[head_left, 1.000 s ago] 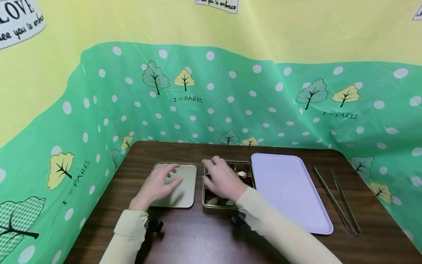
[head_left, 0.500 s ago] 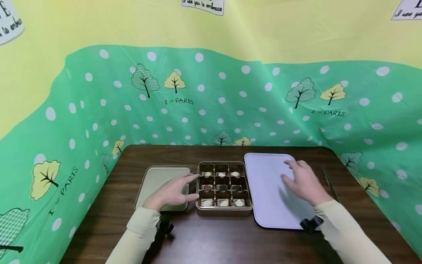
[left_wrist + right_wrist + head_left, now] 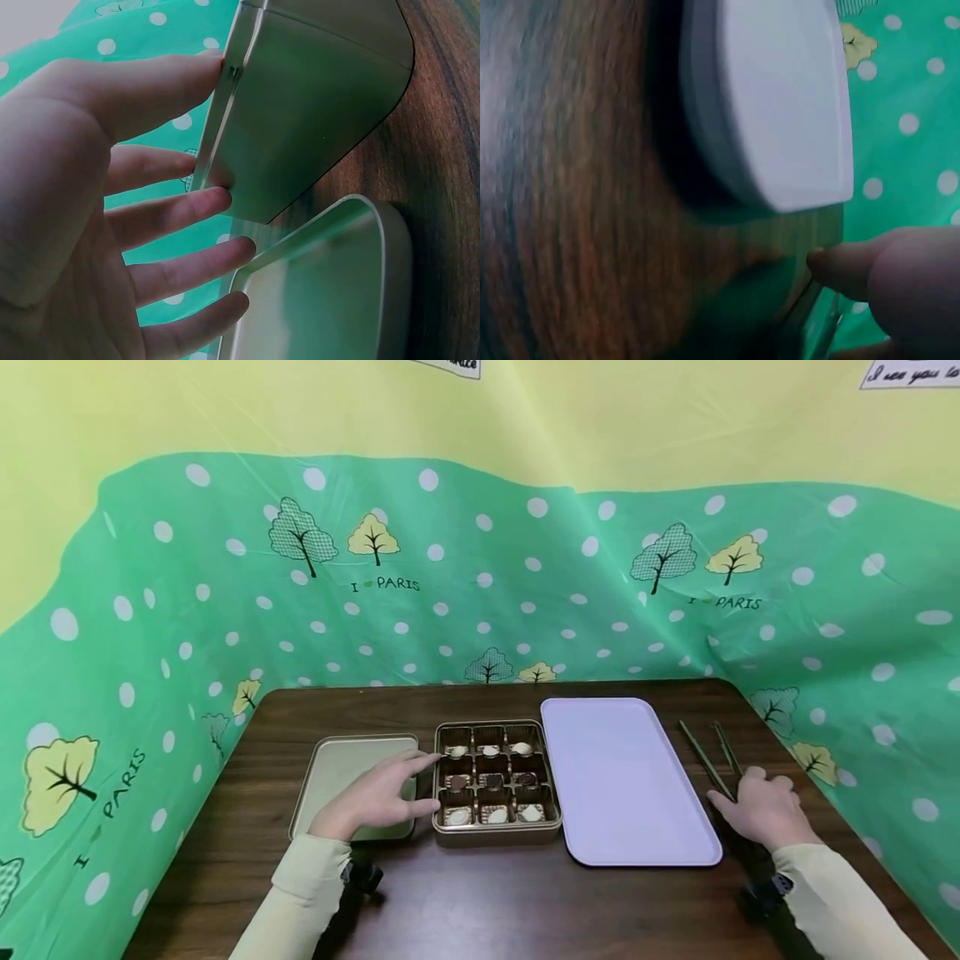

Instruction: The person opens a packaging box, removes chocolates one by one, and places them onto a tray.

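A brown-gold tin (image 3: 495,837) stands mid-table, divided into several compartments. Small white pieces, like chocolates, lie in its back and front rows, dark ones in the middle row. My left hand (image 3: 378,795) touches the tin's left rim with thumb and fingertips, its fingers extended; in the left wrist view the thumb (image 3: 172,86) lies at the rim. Beneath that hand is the tin's pale lid (image 3: 322,785). At the right, my right hand (image 3: 772,810) is over the long metal tongs (image 3: 705,756), thumb and fingers spread around them. The hand hides the tongs' near end.
A flat lilac tray (image 3: 630,777) lies between the tin and the tongs, its edge right beside the tin. The dark wooden table (image 3: 480,902) backs onto a green and yellow patterned cloth (image 3: 480,560).
My right hand has swung from over the tin, across the tray, to the tongs at the right. My left hand has moved from above the lid to the tin's left rim.
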A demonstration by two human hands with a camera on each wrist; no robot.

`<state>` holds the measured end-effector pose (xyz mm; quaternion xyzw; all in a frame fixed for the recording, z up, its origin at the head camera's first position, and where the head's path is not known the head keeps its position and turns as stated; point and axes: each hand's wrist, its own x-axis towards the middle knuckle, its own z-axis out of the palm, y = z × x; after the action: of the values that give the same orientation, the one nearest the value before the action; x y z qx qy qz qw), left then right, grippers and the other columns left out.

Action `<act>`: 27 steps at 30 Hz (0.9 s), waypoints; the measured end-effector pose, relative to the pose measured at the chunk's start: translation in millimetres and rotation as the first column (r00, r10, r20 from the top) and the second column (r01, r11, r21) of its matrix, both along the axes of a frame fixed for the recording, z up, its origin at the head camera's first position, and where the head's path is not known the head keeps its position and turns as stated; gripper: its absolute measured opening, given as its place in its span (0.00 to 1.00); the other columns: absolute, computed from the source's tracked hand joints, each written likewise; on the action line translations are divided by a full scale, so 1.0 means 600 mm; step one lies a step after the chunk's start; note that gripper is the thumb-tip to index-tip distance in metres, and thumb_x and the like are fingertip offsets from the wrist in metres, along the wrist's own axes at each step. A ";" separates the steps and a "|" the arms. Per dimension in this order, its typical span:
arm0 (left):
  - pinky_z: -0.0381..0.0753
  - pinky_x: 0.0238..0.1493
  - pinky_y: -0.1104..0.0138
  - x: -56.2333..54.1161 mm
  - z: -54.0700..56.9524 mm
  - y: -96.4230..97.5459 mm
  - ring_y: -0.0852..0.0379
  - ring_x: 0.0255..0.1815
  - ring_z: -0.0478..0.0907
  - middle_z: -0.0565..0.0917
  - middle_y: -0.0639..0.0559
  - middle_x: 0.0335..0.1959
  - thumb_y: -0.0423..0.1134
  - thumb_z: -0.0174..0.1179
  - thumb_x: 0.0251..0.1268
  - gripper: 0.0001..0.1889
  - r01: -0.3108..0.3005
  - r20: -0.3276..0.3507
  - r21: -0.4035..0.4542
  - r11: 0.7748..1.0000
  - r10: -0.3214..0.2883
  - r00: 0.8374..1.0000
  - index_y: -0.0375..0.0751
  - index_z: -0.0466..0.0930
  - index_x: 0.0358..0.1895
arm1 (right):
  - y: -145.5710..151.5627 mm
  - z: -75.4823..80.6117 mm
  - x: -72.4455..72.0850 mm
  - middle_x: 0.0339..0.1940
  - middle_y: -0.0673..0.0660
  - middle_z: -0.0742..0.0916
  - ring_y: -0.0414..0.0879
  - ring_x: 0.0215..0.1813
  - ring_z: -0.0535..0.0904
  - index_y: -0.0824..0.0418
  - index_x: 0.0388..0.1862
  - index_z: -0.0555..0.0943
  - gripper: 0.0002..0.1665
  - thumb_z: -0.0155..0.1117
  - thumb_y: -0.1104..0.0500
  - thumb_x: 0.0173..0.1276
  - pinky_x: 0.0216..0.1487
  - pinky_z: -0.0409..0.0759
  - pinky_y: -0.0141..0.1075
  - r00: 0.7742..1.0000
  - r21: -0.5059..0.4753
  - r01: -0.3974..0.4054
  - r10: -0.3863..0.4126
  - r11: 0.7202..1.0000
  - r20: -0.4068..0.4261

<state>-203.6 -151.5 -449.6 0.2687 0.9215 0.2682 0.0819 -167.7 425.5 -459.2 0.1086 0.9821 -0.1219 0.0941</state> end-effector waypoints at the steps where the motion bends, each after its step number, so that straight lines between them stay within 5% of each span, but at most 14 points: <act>1: 0.62 0.79 0.39 0.000 0.000 0.000 0.35 0.81 0.61 0.68 0.36 0.79 0.56 0.70 0.68 0.43 0.003 0.001 0.003 1.000 -0.003 1.000 0.43 0.66 0.81 | 0.004 -0.002 0.001 0.44 0.93 0.65 0.89 0.49 0.68 0.93 0.55 0.56 0.54 0.62 0.40 0.75 0.46 0.77 0.72 1.000 0.002 0.013 -0.013 1.000 0.008; 10: 0.64 0.78 0.40 -0.003 -0.003 -0.001 0.34 0.79 0.64 0.69 0.36 0.78 0.55 0.70 0.68 0.42 0.025 -0.002 0.015 1.000 -0.025 1.000 0.41 0.66 0.80 | 0.018 -0.014 0.022 0.38 0.88 0.73 0.82 0.43 0.77 0.90 0.46 0.65 0.51 0.58 0.35 0.77 0.43 0.81 0.67 0.991 0.038 0.053 -0.057 0.998 0.122; 19: 0.65 0.78 0.41 -0.007 -0.006 -0.004 0.35 0.78 0.65 0.69 0.36 0.78 0.56 0.68 0.69 0.42 0.036 -0.025 0.011 0.999 -0.036 0.999 0.42 0.65 0.81 | 0.010 -0.025 0.024 0.38 0.88 0.74 0.83 0.44 0.77 0.92 0.46 0.64 0.39 0.54 0.48 0.81 0.43 0.81 0.69 0.998 0.042 0.056 -0.056 0.998 0.014; 27: 0.66 0.77 0.41 -0.007 -0.007 -0.008 0.35 0.78 0.66 0.69 0.36 0.78 0.58 0.67 0.69 0.42 0.043 -0.025 0.013 0.999 -0.043 0.999 0.41 0.66 0.81 | 0.000 0.000 0.036 0.31 0.81 0.79 0.75 0.34 0.80 0.80 0.45 0.59 0.37 0.43 0.41 0.85 0.30 0.78 0.60 0.990 -0.031 0.109 -0.111 0.994 -0.089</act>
<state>-207.6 -156.0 -454.0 0.2922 0.9146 0.2693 0.0747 -146.2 425.6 -459.3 0.1556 0.9762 -0.1443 0.0441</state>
